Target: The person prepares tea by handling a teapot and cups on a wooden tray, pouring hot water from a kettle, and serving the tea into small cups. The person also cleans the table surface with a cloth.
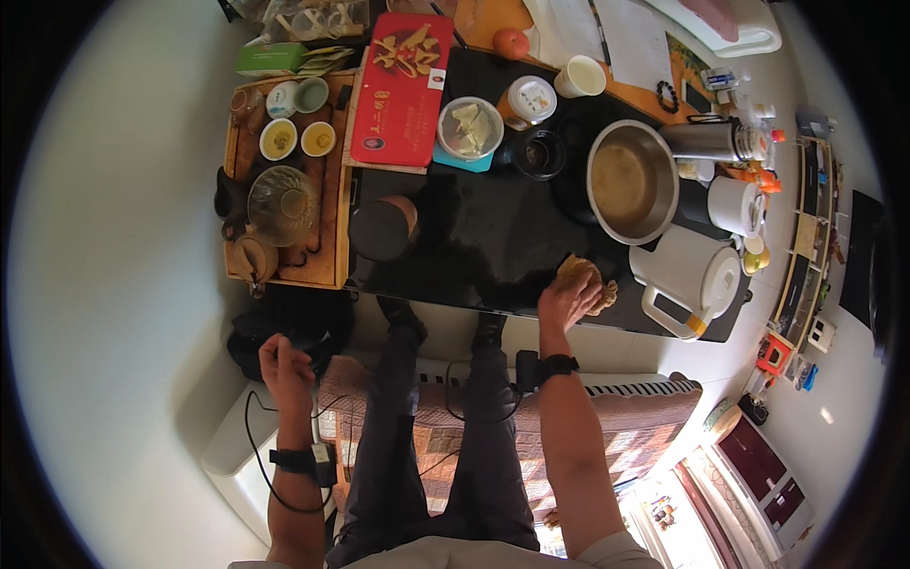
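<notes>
My right hand (569, 297) presses a crumpled tan cloth (606, 299) against the glossy black tabletop (490, 235), close to its front edge. Just right of it stands a white jug with a handle (675, 274). Behind that jug sits a wide stainless steel pot (629, 185) with a stained, brownish inside. My left hand (286, 366) hangs in front of the table, below the wooden tea tray (338, 235). It holds nothing, and its fingers are loosely bent. Both wrists wear black straps with small devices and cables.
The tray carries a glass bowl (283, 206), a clay teapot (254, 257) and several cups. A red box (402, 89), lidded tub (469, 128), dark glass (539, 154), jar (530, 102) and paper cup (580, 77) stand farther back. A steel thermos (704, 139) lies at right.
</notes>
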Demonstrator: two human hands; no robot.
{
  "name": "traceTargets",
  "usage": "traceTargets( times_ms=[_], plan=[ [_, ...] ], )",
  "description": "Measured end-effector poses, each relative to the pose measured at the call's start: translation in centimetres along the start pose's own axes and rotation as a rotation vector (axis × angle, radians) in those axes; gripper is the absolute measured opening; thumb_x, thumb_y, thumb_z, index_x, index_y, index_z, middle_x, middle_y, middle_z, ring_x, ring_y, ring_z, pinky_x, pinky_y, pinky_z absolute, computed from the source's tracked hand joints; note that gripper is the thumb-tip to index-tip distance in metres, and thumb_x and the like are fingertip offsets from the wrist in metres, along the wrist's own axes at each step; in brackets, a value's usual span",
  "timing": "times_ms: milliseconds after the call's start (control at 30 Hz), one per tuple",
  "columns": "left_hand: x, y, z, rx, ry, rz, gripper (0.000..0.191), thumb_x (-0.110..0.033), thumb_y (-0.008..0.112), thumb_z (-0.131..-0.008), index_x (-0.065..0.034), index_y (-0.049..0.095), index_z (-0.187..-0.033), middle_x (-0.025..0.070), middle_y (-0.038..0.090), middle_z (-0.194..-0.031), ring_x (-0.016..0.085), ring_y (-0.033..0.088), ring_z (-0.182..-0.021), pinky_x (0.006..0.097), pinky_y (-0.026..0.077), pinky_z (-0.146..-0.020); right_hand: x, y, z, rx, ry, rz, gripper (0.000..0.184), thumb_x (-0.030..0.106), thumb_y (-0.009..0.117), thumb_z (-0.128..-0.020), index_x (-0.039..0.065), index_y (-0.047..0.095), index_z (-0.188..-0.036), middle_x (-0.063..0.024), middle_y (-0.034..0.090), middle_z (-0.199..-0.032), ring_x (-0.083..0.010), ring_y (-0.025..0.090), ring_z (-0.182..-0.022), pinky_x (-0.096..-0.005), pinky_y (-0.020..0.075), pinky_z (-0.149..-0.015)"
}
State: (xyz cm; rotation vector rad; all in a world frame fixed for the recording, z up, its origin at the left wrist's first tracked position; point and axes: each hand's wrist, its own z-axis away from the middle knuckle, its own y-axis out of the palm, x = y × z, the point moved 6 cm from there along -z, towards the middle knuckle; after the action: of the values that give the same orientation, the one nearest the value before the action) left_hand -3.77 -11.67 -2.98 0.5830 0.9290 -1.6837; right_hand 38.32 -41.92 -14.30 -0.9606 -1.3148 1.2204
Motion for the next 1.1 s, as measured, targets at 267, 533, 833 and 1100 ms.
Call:
traceTargets(
  times_ms=[267,533,833,1100],
  plan=[
    [1.5,7.6,4.9,0.138,-0.072,-0.029,0.025,-0.024,0.057,-0.103,-0.0073,0.054,-0.12,0.0021,0.06,-0.069,0.008,0.049,-0.048,0.0216,0.036,-0.043,17.4,2.0,0.5,0.066,-0.656,-0.375,0.05,-0.003,0.058,-0.081,0.0,0.056,-0.131,-0.0242,0.043,-0.147,-0.0476,0.031,-0.142,-0.0574,0.0285,-0.116],
    [3.5,10.4,6.8,0.17,-0.087,0.04,0.02,-0.023,0.06,-0.102,-0.0075,0.058,-0.113,0.0017,0.061,-0.069,0.007,0.05,-0.048,0.0203,0.038,-0.044,18.9,1.8,8.4,0.383,-1.228,-0.564,0.037,0.0,0.064,-0.076,0.002,0.065,-0.113,-0.0182,0.053,-0.139,-0.0378,0.041,-0.139,-0.0532,0.035,-0.114],
    [5.4,11.3,6.7,0.142,-0.054,0.116,0.014,-0.017,0.062,-0.1,-0.0063,0.06,-0.108,0.0014,0.062,-0.071,0.007,0.052,-0.049,0.0196,0.039,-0.045,6.7,-2.4,4.5,0.248,-1.238,-0.444,0.029,-0.002,0.067,-0.077,0.002,0.066,-0.106,-0.0185,0.057,-0.133,-0.0404,0.051,-0.129,-0.0542,0.0434,-0.107],
    [5.5,12.6,3.2,0.206,0.153,0.298,0.013,-0.015,0.062,-0.099,-0.0038,0.061,-0.106,0.0036,0.064,-0.075,0.007,0.053,-0.05,0.0201,0.04,-0.045,18.8,0.7,2.2,0.165,-1.359,-0.57,0.034,-0.004,0.068,-0.077,-0.001,0.062,-0.11,-0.0223,0.055,-0.133,-0.0444,0.05,-0.127,-0.0525,0.0425,-0.108]
  ],
)
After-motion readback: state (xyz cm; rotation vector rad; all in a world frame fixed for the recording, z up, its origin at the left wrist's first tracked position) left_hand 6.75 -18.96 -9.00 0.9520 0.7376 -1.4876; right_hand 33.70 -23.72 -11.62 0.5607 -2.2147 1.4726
